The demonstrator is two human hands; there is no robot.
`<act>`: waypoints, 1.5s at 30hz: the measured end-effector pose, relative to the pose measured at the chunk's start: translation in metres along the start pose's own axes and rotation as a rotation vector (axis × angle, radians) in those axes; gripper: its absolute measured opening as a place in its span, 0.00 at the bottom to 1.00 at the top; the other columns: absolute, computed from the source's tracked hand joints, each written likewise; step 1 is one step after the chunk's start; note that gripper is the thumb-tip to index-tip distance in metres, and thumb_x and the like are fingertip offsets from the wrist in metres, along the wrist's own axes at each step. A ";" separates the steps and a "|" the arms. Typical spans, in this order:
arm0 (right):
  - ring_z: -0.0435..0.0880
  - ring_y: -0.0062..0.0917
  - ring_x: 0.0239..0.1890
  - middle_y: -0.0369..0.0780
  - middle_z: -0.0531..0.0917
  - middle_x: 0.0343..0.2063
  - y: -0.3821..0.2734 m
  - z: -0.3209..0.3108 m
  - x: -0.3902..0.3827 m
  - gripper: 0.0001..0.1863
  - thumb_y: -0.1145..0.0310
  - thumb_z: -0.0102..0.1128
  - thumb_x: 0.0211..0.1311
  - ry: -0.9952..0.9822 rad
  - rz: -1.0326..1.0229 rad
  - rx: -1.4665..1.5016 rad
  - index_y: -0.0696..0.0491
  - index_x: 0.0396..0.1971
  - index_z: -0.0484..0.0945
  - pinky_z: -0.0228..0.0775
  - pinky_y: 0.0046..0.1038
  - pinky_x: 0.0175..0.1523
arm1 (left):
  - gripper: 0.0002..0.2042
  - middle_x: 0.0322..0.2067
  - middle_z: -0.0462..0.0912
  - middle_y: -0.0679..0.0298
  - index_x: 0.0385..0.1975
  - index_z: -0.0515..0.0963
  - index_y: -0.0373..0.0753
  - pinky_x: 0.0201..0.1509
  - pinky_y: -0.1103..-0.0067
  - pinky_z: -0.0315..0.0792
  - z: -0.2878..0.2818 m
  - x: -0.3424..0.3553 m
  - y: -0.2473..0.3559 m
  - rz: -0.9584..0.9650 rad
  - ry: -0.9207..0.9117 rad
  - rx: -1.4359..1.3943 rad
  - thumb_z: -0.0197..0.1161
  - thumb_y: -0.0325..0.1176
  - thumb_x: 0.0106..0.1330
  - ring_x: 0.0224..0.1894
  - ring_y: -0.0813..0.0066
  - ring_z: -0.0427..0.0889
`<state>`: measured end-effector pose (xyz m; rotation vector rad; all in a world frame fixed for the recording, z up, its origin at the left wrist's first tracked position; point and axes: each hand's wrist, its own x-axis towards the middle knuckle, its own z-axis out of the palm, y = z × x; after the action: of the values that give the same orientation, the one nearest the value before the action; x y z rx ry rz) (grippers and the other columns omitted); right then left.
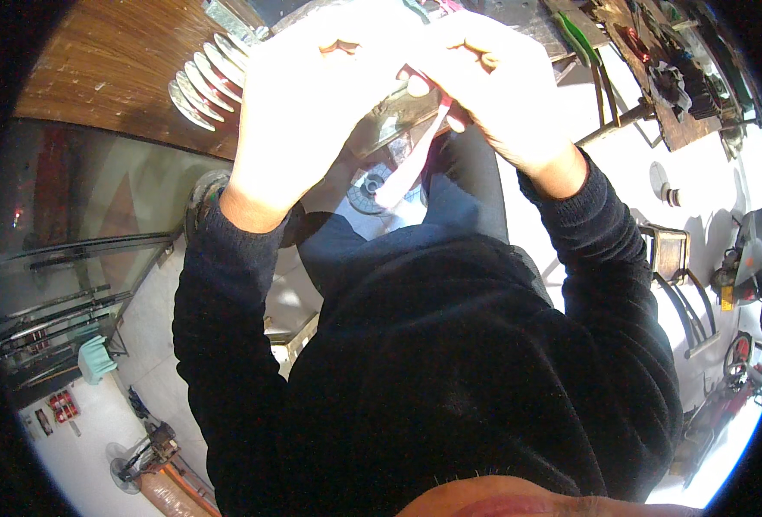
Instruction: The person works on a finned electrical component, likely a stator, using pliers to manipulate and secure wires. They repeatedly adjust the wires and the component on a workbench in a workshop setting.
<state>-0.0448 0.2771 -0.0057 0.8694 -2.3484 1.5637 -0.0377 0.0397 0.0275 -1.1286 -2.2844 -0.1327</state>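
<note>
Strong sunlight bleaches both hands nearly white at the top of the view, where their fingers come together. My left hand [308,108] has its fingers bent inward toward the right; what they hold is lost in the glare. My right hand [502,90] is closed, thumb and fingers pinched on a long pink-and-white strip [414,164]. From there the strip hangs down between my knees, its material not clear. Just under the hands is a worn wooden edge [409,112]. More pink material [447,5] shows beyond the fingertips.
Several pale curved pieces [204,84] stand in a row on the brown wooden tabletop [122,65], left of my left hand. A cluttered wooden bench [687,129] and a small stool [667,252] are at the right. A fan [127,465] stands at lower left.
</note>
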 end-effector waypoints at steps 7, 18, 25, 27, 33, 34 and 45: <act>0.82 0.37 0.60 0.48 0.83 0.58 0.007 0.003 0.013 0.18 0.73 0.58 0.71 -0.015 -0.237 0.383 0.61 0.58 0.80 0.73 0.35 0.65 | 0.15 0.39 0.85 0.62 0.51 0.84 0.44 0.44 0.81 0.79 0.004 0.003 -0.006 0.021 -0.003 0.021 0.67 0.25 0.64 0.40 0.74 0.87; 0.86 0.38 0.56 0.47 0.85 0.54 0.015 -0.003 0.021 0.18 0.72 0.60 0.70 0.074 -0.514 -0.056 0.61 0.57 0.81 0.77 0.34 0.60 | 0.12 0.36 0.85 0.63 0.48 0.85 0.42 0.42 0.82 0.79 0.010 0.001 -0.016 0.047 -0.005 0.056 0.68 0.28 0.65 0.39 0.75 0.87; 0.88 0.35 0.46 0.45 0.87 0.48 -0.002 -0.004 0.024 0.16 0.68 0.61 0.69 0.101 -0.510 -0.053 0.60 0.52 0.83 0.81 0.31 0.50 | 0.10 0.35 0.86 0.64 0.46 0.85 0.41 0.42 0.82 0.78 0.010 -0.003 -0.018 0.068 -0.006 0.075 0.68 0.30 0.66 0.38 0.75 0.87; 0.87 0.33 0.44 0.43 0.87 0.46 -0.010 -0.010 0.028 0.15 0.68 0.61 0.69 0.165 -0.503 0.005 0.60 0.51 0.83 0.79 0.29 0.48 | 0.10 0.34 0.86 0.64 0.46 0.85 0.41 0.41 0.82 0.78 0.010 -0.002 -0.014 0.074 -0.006 0.080 0.68 0.30 0.66 0.38 0.75 0.87; 0.81 0.22 0.32 0.36 0.82 0.34 -0.019 -0.058 0.035 0.10 0.69 0.59 0.72 0.534 -0.479 0.379 0.57 0.46 0.81 0.71 0.22 0.34 | 0.07 0.36 0.87 0.63 0.38 0.83 0.36 0.39 0.82 0.76 -0.016 0.009 -0.001 -0.742 0.056 -1.347 0.66 0.34 0.68 0.34 0.79 0.84; 0.79 0.20 0.30 0.35 0.81 0.32 -0.014 -0.072 0.033 0.09 0.69 0.58 0.72 0.589 -0.473 0.443 0.56 0.46 0.80 0.69 0.21 0.31 | 0.07 0.36 0.87 0.63 0.37 0.82 0.36 0.39 0.82 0.76 -0.023 0.008 0.001 -0.730 0.028 -1.287 0.66 0.33 0.69 0.34 0.80 0.84; 0.88 0.20 0.40 0.38 0.89 0.45 0.202 -0.105 0.115 0.24 0.61 0.67 0.69 0.213 0.078 -0.536 0.56 0.60 0.80 0.77 0.22 0.48 | 0.08 0.30 0.86 0.63 0.39 0.82 0.37 0.41 0.79 0.78 0.020 -0.078 -0.040 -0.207 0.303 0.081 0.66 0.34 0.69 0.34 0.77 0.84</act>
<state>-0.2685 0.3835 -0.0661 0.4678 -2.4733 0.9087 -0.0402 -0.0332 -0.0247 -0.7713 -2.1074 -0.2703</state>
